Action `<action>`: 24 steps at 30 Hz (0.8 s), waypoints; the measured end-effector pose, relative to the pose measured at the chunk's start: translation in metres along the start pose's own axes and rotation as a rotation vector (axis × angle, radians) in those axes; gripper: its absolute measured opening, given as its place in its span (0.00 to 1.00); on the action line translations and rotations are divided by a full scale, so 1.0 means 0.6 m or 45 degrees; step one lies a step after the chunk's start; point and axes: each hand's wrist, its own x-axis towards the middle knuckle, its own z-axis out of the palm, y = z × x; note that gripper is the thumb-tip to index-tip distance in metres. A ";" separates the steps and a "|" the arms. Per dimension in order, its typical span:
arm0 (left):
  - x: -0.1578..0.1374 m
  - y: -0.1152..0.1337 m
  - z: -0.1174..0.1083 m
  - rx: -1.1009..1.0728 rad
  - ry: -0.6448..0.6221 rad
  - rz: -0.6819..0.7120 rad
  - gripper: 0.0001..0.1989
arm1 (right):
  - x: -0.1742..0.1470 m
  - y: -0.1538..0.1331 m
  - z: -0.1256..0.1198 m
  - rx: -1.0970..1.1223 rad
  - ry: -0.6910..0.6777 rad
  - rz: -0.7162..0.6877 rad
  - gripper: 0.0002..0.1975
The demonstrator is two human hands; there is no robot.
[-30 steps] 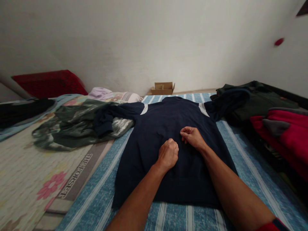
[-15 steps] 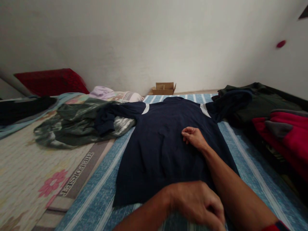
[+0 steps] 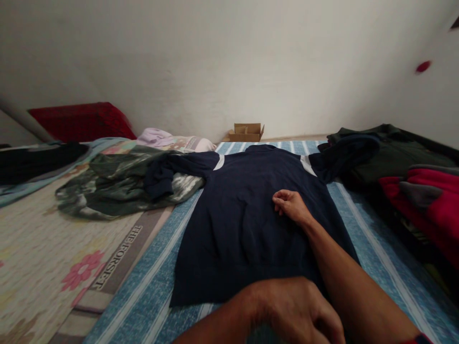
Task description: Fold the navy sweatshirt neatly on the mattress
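A navy long-sleeved top [image 3: 236,215] with white shoulder stripes lies spread out, its collar toward the wall. My right hand [image 3: 292,206] rests over the middle of the top, thumb and fingers pinched together on the fabric. Nearer to me, my left hand [image 3: 301,310] is by the hem and crosses in front of my right forearm. Its fingers are curled downward and partly cut off by the lower frame edge, so what they hold is hidden.
Under the top is a blue striped sheet [image 3: 143,291]. At left, a grey-green tie-dye garment [image 3: 118,184] lies crumpled on a floral sheet [image 3: 32,239]. Red [image 3: 441,200] and dark green clothes [image 3: 398,150] are piled at right. A cardboard box [image 3: 247,136] stands by the wall.
My left hand has shifted slightly down and right in the view. My right hand keeps its place on the top, and the whole scene shifts slightly right.
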 end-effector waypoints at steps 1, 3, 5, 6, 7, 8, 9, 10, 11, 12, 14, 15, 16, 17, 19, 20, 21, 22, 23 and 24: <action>-0.014 0.012 -0.017 0.026 0.210 -0.023 0.01 | 0.000 0.001 0.000 0.003 0.000 -0.005 0.05; -0.038 0.023 -0.053 0.154 0.687 -0.162 0.02 | 0.002 0.003 0.000 0.010 0.000 -0.013 0.05; -0.058 0.015 -0.088 0.281 1.137 -0.284 0.04 | 0.003 0.005 0.001 0.017 -0.002 -0.020 0.05; -0.067 0.005 -0.103 0.353 1.344 -0.334 0.05 | 0.003 0.005 0.001 0.019 -0.003 -0.022 0.05; -0.075 -0.007 -0.117 0.447 1.499 -0.380 0.06 | 0.003 0.006 0.001 0.019 -0.004 -0.023 0.06; -0.082 -0.020 -0.129 0.551 1.611 -0.423 0.06 | 0.004 0.006 0.001 0.019 -0.006 -0.024 0.06; -0.088 -0.032 -0.138 0.648 1.675 -0.461 0.06 | 0.004 0.007 0.001 0.017 -0.007 -0.025 0.06; -0.093 -0.042 -0.145 0.729 1.697 -0.492 0.07 | 0.004 0.007 0.001 0.015 -0.008 -0.024 0.06; -0.097 -0.049 -0.149 0.789 1.693 -0.516 0.07 | 0.004 0.007 0.001 0.014 -0.007 -0.023 0.06; -0.100 -0.054 -0.152 0.826 1.674 -0.536 0.07 | 0.003 0.008 0.001 0.014 -0.006 -0.021 0.06; -0.102 -0.057 -0.153 0.854 1.632 -0.566 0.08 | 0.003 0.008 0.001 0.015 -0.002 -0.017 0.06; -0.102 -0.057 -0.153 0.857 1.619 -0.583 0.07 | 0.003 0.008 0.001 0.015 -0.001 -0.014 0.06; -0.101 -0.056 -0.152 0.862 1.607 -0.604 0.07 | 0.003 0.007 0.001 0.016 0.000 -0.011 0.06; -0.100 -0.054 -0.152 0.870 1.595 -0.626 0.07 | 0.003 0.007 0.001 0.016 0.001 -0.009 0.06; -0.097 -0.051 -0.151 0.901 1.561 -0.670 0.06 | 0.002 0.006 0.001 0.016 0.002 -0.007 0.07; -0.096 -0.049 -0.151 0.928 1.537 -0.692 0.06 | 0.002 0.005 0.001 0.016 0.002 -0.007 0.07; -0.095 -0.047 -0.151 0.962 1.511 -0.715 0.07 | 0.002 0.005 0.000 0.017 0.002 -0.009 0.07; -0.094 -0.045 -0.151 0.998 1.488 -0.739 0.08 | 0.002 0.005 0.000 0.017 0.001 -0.011 0.07; -0.093 -0.043 -0.150 1.036 1.466 -0.764 0.09 | 0.002 0.005 0.000 0.018 0.000 -0.014 0.06; -0.092 -0.041 -0.150 1.075 1.444 -0.788 0.10 | 0.002 0.005 0.000 0.019 -0.002 -0.016 0.06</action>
